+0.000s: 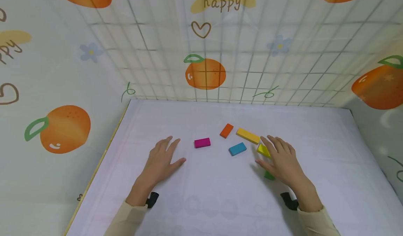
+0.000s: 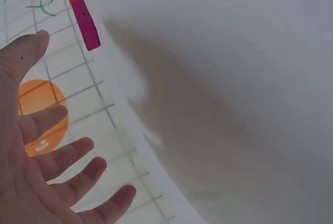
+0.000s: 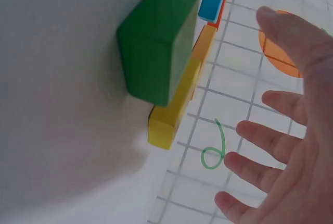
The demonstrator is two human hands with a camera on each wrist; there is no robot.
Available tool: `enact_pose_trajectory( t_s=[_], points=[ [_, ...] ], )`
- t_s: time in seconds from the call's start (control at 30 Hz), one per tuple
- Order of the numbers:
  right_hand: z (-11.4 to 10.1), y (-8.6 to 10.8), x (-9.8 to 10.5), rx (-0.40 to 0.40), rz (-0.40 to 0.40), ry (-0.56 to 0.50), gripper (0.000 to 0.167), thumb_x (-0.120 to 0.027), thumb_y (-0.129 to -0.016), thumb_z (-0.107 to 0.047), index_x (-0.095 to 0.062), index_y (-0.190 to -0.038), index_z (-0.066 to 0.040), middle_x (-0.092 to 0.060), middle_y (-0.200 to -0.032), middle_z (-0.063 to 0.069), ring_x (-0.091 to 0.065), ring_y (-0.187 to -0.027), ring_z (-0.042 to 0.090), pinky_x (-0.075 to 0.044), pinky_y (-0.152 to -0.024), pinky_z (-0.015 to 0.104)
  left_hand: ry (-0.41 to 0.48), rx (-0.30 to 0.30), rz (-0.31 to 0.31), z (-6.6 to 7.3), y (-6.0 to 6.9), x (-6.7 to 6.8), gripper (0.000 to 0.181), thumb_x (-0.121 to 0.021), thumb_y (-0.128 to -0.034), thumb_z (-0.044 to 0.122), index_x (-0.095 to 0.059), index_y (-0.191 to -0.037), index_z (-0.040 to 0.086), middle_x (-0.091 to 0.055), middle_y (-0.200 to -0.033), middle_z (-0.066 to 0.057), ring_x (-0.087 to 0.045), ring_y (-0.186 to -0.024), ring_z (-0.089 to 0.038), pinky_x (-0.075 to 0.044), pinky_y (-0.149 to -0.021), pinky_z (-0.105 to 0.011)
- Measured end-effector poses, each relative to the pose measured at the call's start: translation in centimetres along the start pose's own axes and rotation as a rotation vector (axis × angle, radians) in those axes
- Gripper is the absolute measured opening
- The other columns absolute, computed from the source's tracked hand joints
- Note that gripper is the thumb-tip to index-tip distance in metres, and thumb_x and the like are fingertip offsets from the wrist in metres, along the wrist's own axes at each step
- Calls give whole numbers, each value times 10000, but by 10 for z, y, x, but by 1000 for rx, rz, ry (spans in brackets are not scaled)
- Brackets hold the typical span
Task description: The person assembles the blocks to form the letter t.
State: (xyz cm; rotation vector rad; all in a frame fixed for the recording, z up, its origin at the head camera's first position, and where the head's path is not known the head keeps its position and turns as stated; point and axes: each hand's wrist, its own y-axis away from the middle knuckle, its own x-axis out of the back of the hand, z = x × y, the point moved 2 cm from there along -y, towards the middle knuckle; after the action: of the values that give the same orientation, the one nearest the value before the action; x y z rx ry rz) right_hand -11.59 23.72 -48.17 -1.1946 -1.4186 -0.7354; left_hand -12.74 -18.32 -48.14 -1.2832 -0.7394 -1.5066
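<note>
My left hand point(image 1: 161, 161) is held over the table's left part, fingers spread, with nothing in it. Nearest to it is a magenta block point(image 1: 202, 143). Over the right side hovers my right hand point(image 1: 281, 159), also spread and holding nothing. It partly covers a yellow block point(image 1: 263, 151) and a green block point(image 1: 269, 175) in the head view. The right wrist view shows the green block point(image 3: 156, 44) in front of the yellow block point(image 3: 174, 112), both apart from the fingers. A blue block point(image 1: 237, 148), an orange-yellow block point(image 1: 248, 136) and an orange-red block point(image 1: 226, 130) lie between the hands.
The blocks lie on a white table point(image 1: 201, 194). Behind it hangs a pale curtain point(image 1: 157, 54) printed with oranges, over a wire grid. More printed cloth point(image 1: 37, 180) stands along the left side, and a yellowish strip point(image 1: 104, 152) marks the table's left edge.
</note>
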Motion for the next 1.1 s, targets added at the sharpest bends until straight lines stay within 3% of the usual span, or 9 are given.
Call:
enact_pose_trajectory(
  t_s=[0.27, 0.4, 0.63, 0.87, 1.1],
  points=[
    [-5, -10, -3, 72, 46, -52, 829, -833, -825, -353, -422, -1489, -76, -464, -1420, 208, -407, -1281, 443, -334, -989, 674, 102, -17, -46, 5, -10, -3, 706, -702, -927, 434, -444, -1496, 105, -456, -1461, -156, -440, -1305, -364, -408, -1018, -549],
    [-6, -14, -6, 117, 80, -86, 793, -847, -816, -309, -456, -1460, -62, -508, -1367, 198, -453, -1242, 422, -388, -953, 647, 166, -3, -72, 7, -14, -3, 679, -711, -930, 396, -451, -1492, 117, -467, -1455, -124, -440, -1324, -309, -407, -1048, -489],
    [-9, -22, -10, 179, 117, -134, 700, -857, -808, -248, -525, -1389, -43, -568, -1265, 200, -522, -1156, 417, -440, -903, 602, 261, 27, -108, 8, -23, -7, 643, -695, -948, 364, -447, -1492, 130, -470, -1454, -107, -438, -1337, -294, -387, -1065, -494],
    [-11, -32, -12, 156, 49, -233, 661, -824, -850, -227, -519, -1403, -34, -572, -1234, 178, -525, -1124, 371, -431, -927, 548, 389, 87, -156, 8, -36, -12, 666, -709, -942, 350, -417, -1509, 162, -538, -1388, -77, -558, -1225, -250, -469, -986, -452],
    [-14, -42, -16, 137, -34, -307, 614, -801, -874, -214, -540, -1404, -46, -586, -1243, 166, -534, -1134, 351, -430, -951, 534, 428, 108, -196, 10, -50, -14, 676, -731, -927, 340, -428, -1502, 157, -589, -1320, -49, -600, -1140, -213, -514, -915, -412]
  ],
)
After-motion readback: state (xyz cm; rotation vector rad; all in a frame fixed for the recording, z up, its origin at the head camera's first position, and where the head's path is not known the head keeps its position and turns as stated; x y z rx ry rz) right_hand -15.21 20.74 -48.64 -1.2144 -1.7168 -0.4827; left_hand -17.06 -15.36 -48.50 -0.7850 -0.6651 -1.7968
